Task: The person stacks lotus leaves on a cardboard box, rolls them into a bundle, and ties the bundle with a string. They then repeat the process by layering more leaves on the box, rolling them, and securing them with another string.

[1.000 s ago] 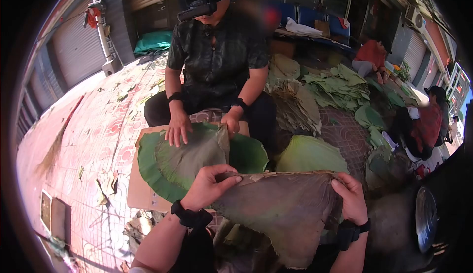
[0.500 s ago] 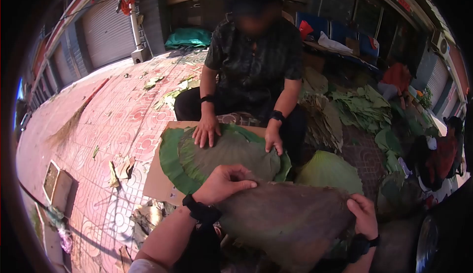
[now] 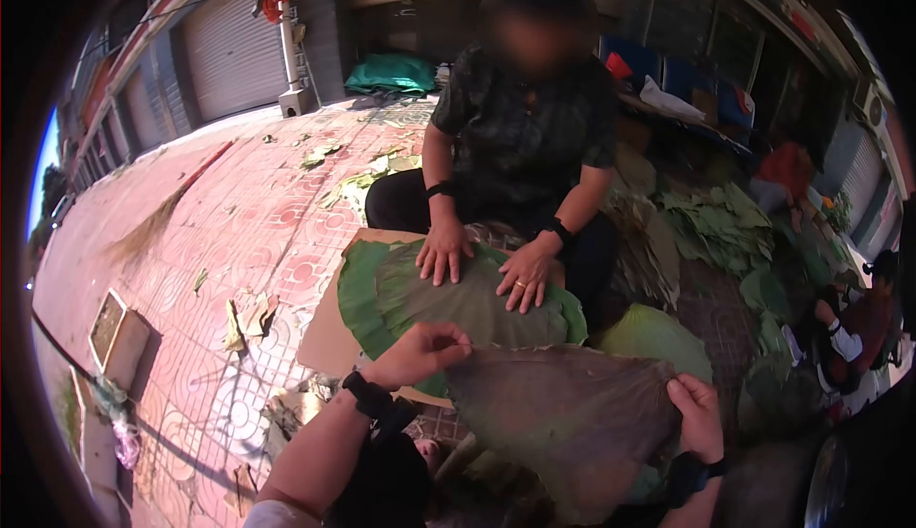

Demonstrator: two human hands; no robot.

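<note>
A brownish dried lotus leaf (image 3: 563, 414) with a nearly straight top edge hangs in front of me. My left hand (image 3: 417, 354) is closed in a pinch at its upper left corner. At its right edge my right hand (image 3: 699, 418) grips it, thumb on the near side. Just beyond, a stack of large lotus leaves (image 3: 358, 291), green below and duller on top, lies on a cardboard sheet (image 3: 324, 326). A co-worker's two hands (image 3: 528, 275) rest flat on the top leaf.
The co-worker (image 3: 534, 137) sits opposite me. A yellow-green leaf (image 3: 654, 342) lies right of the stack, with piles of leaves (image 3: 720, 223) behind it. Planter boxes (image 3: 119, 339) and a broom (image 3: 157, 227) are on the left paving. Other people (image 3: 863, 323) sit at the far right.
My left hand has shifted to the leaf's corner, and the leaf looks more spread. The co-worker's hand nearer my right has moved from the stack's edge onto its top. The view has turned slightly left.
</note>
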